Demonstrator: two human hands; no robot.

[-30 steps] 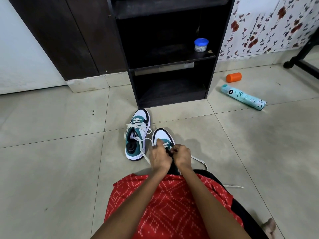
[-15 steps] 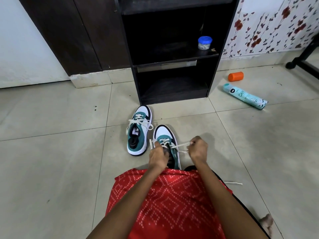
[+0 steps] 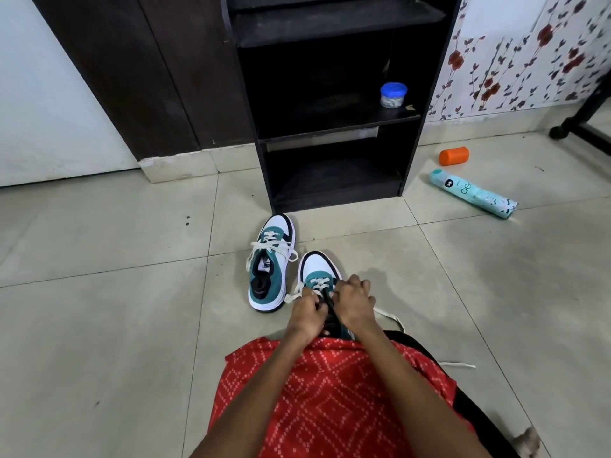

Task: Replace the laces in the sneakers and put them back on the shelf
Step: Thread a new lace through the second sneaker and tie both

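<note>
Two teal, white and black sneakers stand on the tiled floor before a black shelf unit (image 3: pixel 410 127). The left sneaker (image 3: pixel 269 266) is laced with a cream lace and stands alone. The right sneaker (image 3: pixel 319 271) is close to my lap, its rear half hidden by my hands. My left hand (image 3: pixel 305 314) pinches the cream lace (image 3: pixel 292 294) at the shoe's left side. My right hand (image 3: pixel 352 302) is curled over the tongue, gripping the lace there. A loose lace end (image 3: pixel 395 320) trails right on the floor.
A blue-lidded jar (image 3: pixel 392 94) sits on the shelf unit's middle board. An orange cylinder (image 3: pixel 454 156) and a teal spray can (image 3: pixel 472 194) lie on the floor to the right. A black furniture leg (image 3: pixel 575 127) stands far right. My red patterned garment (image 3: pixel 330 398) covers my lap.
My right hand, which had pulled the lace out to the right, has come back onto the sneaker's tongue beside my left hand. The view has tilted slightly.
</note>
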